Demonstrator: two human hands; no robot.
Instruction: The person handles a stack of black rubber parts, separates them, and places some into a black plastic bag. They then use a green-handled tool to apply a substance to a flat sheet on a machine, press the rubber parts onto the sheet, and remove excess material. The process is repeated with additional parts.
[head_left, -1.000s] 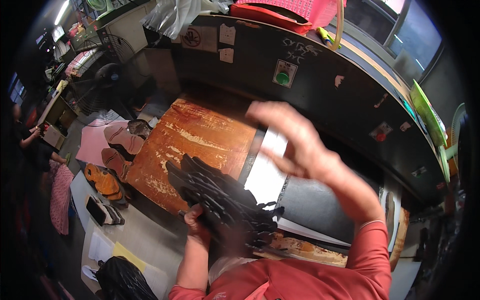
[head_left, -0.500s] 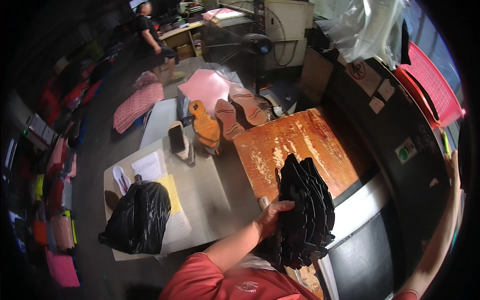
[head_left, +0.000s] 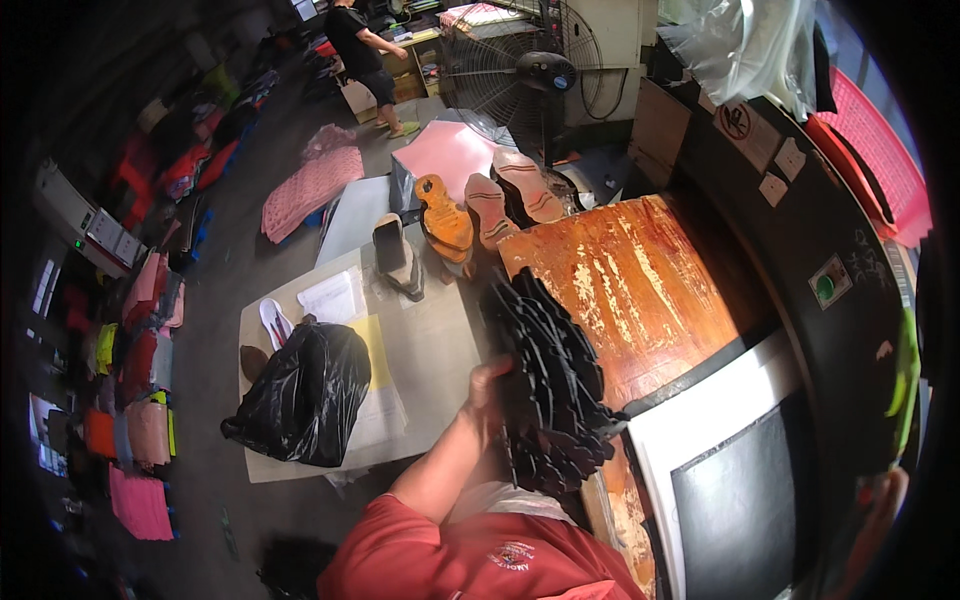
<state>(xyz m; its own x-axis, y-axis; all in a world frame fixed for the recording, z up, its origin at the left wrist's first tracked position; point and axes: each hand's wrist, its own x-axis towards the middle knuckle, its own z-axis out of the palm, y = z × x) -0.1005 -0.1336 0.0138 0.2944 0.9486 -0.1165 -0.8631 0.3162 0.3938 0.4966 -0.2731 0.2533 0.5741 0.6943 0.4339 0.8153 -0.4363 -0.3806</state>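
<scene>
My left hand [head_left: 490,385] is closed on a thick stack of black cut pieces [head_left: 555,385] with jagged edges. The thumb lies along the stack's left side, and most of the fingers are hidden behind it. This bundle hangs in front of my red shirt, at the near corner of a worn orange-brown board [head_left: 625,285]. At the far right rim, my right hand [head_left: 882,500] is blurred and dark. Just above it is a bright yellow-green strip [head_left: 905,370]; whether the fingers grip it is unclear.
On the pale table [head_left: 445,355] lie a black plastic bag [head_left: 305,395], papers [head_left: 335,298] and sole-shaped patterns [head_left: 445,222]. A fan [head_left: 545,72] stands behind. A pink basket [head_left: 880,150] is at right, above a white-framed black panel [head_left: 740,500]. Another person [head_left: 360,55] walks far off.
My left hand and the black stack have shifted left, and the stack has tilted. My right hand has dropped down along the right rim. The other person has turned and moved right in the picture.
</scene>
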